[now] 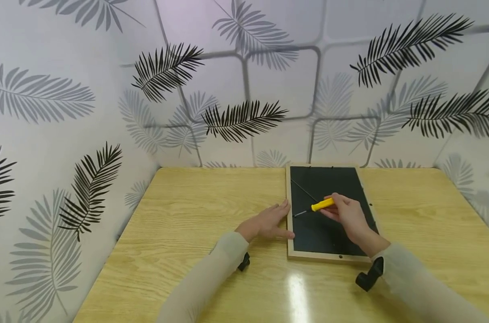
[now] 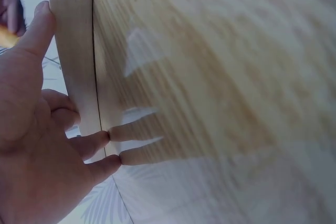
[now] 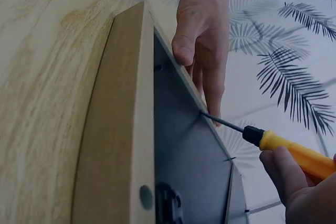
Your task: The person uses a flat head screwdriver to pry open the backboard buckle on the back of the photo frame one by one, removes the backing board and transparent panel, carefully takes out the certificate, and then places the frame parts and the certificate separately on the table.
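Observation:
A picture frame (image 1: 317,256) with a pale wooden rim lies with its black backing board (image 1: 325,235) facing up. My right hand (image 1: 347,217) grips the yellow handle of a screwdriver (image 1: 323,204) above the board. In the right wrist view, the screwdriver's shaft (image 3: 229,125) slants down to the frame's inner edge, its tip at or near a small tab. My left hand (image 1: 266,223) rests against the frame's left side, with the thumb on the rim. The left wrist view shows its fingertips (image 2: 113,162) touching the table beside the frame.
The frame lies on a light wood table (image 1: 188,202) near its back edge. Small dark tabs (image 1: 340,256) sit along the rim. A thin dark line (image 1: 304,190) runs diagonally over the board. Leaf-patterned wall covering (image 1: 244,89) rises behind and to the left.

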`<state>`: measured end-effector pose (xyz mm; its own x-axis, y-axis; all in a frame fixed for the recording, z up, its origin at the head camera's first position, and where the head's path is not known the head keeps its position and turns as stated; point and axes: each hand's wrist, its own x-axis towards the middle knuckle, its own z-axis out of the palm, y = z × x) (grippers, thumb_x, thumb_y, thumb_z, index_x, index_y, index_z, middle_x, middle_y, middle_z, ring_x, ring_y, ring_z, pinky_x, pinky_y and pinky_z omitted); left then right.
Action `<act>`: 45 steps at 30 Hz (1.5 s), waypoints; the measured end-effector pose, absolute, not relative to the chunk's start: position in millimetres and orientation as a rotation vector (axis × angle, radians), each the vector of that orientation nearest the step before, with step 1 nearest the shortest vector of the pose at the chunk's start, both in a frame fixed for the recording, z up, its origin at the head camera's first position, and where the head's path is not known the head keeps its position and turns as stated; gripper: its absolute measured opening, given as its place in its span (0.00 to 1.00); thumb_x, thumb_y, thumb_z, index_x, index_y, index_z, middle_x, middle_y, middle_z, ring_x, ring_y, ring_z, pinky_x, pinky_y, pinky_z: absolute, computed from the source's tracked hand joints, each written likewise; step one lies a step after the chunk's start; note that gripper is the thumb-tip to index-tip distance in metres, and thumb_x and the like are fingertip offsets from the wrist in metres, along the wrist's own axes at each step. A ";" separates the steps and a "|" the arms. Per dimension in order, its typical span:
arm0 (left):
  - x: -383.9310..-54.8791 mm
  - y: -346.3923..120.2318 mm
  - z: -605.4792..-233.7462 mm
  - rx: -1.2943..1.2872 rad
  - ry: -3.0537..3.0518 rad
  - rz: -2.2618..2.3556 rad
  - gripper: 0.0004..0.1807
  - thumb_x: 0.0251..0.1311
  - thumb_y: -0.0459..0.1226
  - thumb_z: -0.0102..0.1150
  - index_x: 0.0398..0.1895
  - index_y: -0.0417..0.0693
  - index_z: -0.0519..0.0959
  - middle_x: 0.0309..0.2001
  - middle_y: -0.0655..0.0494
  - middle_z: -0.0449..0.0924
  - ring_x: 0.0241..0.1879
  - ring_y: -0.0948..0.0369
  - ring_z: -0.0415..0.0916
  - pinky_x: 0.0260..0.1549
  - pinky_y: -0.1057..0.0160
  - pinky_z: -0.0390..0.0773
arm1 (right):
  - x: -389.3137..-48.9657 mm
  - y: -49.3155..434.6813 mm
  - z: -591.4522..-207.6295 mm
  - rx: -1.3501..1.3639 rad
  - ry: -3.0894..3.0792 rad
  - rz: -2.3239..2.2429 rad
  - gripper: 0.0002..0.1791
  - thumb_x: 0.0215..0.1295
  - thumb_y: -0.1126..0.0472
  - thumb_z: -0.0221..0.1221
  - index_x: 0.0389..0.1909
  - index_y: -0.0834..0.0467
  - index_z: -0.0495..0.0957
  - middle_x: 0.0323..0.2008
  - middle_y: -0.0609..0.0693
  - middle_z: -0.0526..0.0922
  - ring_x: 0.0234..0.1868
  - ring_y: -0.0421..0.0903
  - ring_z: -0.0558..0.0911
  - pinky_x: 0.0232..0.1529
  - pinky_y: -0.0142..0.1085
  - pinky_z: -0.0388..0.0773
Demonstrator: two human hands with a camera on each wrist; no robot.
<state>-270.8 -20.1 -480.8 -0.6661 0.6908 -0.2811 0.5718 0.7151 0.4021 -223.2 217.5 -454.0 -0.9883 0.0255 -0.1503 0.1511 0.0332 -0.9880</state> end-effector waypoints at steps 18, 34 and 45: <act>-268.7 -20.7 -484.0 0.960 2.515 0.407 0.54 0.59 0.62 0.52 0.75 0.45 0.37 0.75 0.51 0.30 0.72 0.49 0.38 0.68 0.55 0.43 | -211.0 181.3 -439.5 -0.059 2.568 -1.986 0.28 0.72 0.48 0.47 0.52 0.70 0.75 0.51 0.67 0.75 0.47 0.54 0.82 0.42 0.32 0.77; -267.9 -21.6 -481.1 0.914 2.513 0.419 0.55 0.56 0.63 0.53 0.76 0.49 0.38 0.75 0.56 0.31 0.73 0.50 0.37 0.68 0.54 0.44 | -212.7 154.5 -429.1 -0.043 2.646 -1.891 0.28 0.70 0.44 0.50 0.53 0.66 0.77 0.51 0.63 0.78 0.48 0.55 0.81 0.41 0.34 0.78; -270.3 -21.8 -484.7 0.930 2.510 0.428 0.54 0.58 0.63 0.53 0.76 0.48 0.37 0.75 0.54 0.31 0.73 0.50 0.37 0.68 0.54 0.43 | -224.5 173.5 -435.3 -0.030 2.546 -1.946 0.35 0.64 0.38 0.53 0.48 0.70 0.77 0.44 0.64 0.79 0.44 0.52 0.83 0.41 0.35 0.79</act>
<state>-270.3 -21.8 -484.7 -0.6841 0.6723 -0.2828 0.5404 0.7277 0.4224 -224.5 173.5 -435.3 -0.9978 0.0234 0.0614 -0.0531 0.2629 -0.9634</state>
